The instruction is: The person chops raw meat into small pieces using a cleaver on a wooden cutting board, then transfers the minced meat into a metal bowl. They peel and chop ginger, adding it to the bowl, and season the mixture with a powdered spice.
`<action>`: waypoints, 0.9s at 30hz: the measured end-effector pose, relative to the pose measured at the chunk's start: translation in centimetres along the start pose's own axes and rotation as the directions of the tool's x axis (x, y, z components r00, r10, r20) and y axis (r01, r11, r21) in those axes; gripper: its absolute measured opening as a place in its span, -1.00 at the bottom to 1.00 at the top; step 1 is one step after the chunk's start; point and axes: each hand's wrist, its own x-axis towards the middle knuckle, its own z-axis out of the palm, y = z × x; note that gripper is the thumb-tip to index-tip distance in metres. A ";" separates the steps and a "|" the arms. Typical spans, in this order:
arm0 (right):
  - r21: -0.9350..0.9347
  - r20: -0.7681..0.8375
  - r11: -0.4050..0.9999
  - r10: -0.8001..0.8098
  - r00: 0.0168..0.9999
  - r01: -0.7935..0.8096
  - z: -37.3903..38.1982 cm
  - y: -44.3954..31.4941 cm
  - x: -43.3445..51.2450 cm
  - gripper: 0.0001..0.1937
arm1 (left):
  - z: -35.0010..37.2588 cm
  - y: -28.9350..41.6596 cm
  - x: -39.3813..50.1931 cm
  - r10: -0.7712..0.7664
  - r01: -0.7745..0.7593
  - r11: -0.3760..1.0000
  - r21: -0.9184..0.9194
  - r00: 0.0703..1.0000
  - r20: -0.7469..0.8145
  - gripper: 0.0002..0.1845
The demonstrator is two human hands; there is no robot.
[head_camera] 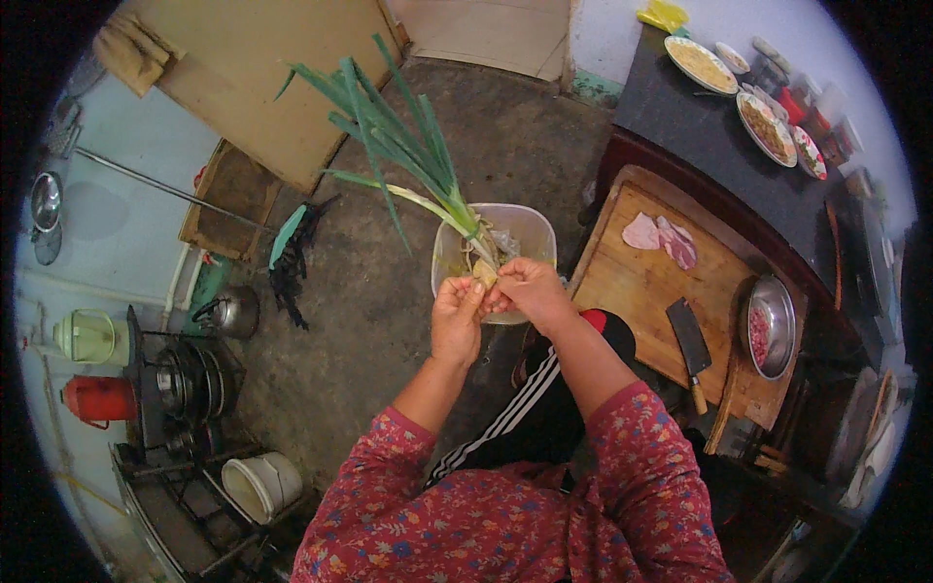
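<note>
Both hands meet over a translucent plastic bin point(539, 222) on the floor. The fingertips of my left hand point(455, 324) pinch a small yellowish-tan piece point(483, 274), perhaps ginger. My right hand point(538, 291) grips the same piece from the other side, thumb and fingers bent together. Just beyond the fingers, a bunch of long green onions point(437, 171) with a green tie near its pale stems leans out over the bin's far rim. Its lower ends go down behind my hands, so what they rest on is hidden. Scraps and clear plastic film point(506, 240) lie inside the bin.
At right, a wooden cutting board point(612, 291) holds raw meat slices point(660, 239), a cleaver point(689, 339) and a metal bowl of minced meat point(771, 328). Plates of food point(701, 65) stand on the dark counter point(656, 95). Left are a broom point(291, 255), a kettle point(237, 312) and a white bucket point(262, 484).
</note>
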 end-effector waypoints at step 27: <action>-0.029 -0.005 0.996 0.085 0.996 -0.085 0.2 0.0 -0.1 -0.93 | 0.5 -0.1 -0.5 0.255 -0.237 0.854 0.463 0.967 0.023 -0.68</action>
